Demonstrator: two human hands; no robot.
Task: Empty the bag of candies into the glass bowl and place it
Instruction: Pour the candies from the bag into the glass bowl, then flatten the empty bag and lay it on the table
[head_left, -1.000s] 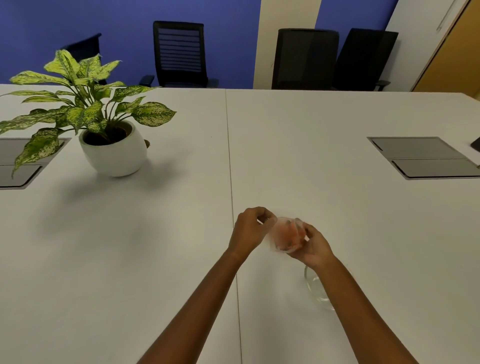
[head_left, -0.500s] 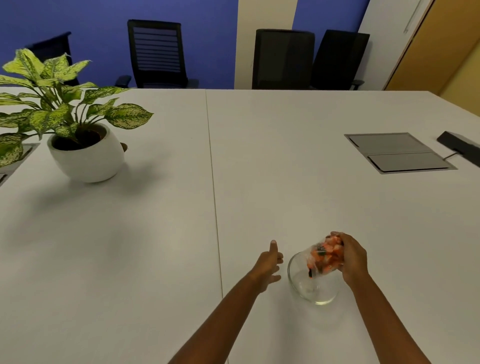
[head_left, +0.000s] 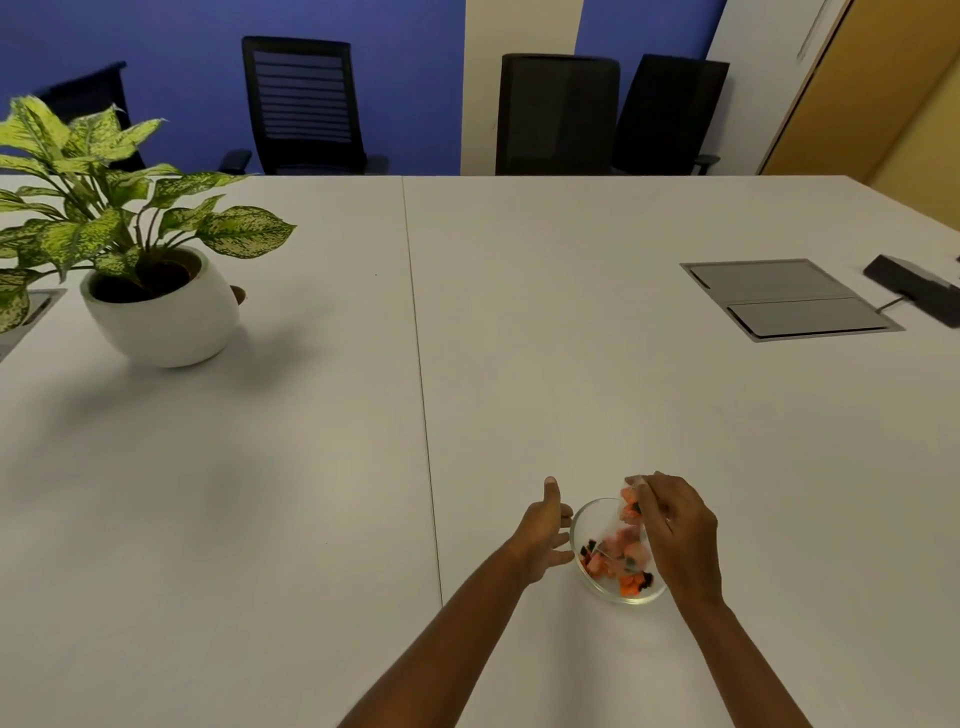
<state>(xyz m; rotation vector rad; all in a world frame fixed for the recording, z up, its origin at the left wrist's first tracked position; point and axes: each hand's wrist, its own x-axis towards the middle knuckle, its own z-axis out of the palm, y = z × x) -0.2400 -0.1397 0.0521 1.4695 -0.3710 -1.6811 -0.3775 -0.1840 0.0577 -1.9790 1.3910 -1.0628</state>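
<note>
White table (head_left: 311, 493) fills most of the frame; potted plant (head_left: 156, 306) at upper left, well apart from the work. Glass bowl (head_left: 589, 519) sits at lower centre-right. Right hand (head_left: 680, 530) is closed on the upturned end of the clear bag (head_left: 631, 525), tilted mouth-down into the bowl. Left hand (head_left: 543, 532) is spread, holding nothing, just beside the bowl's left wall; contact cannot be told. Step judged: pouring, partway. Orange and black candies (head_left: 631, 582) lie in the bowl; some remain inside the bag. Next move likely calls for lifting and shaking the bag clear.
</note>
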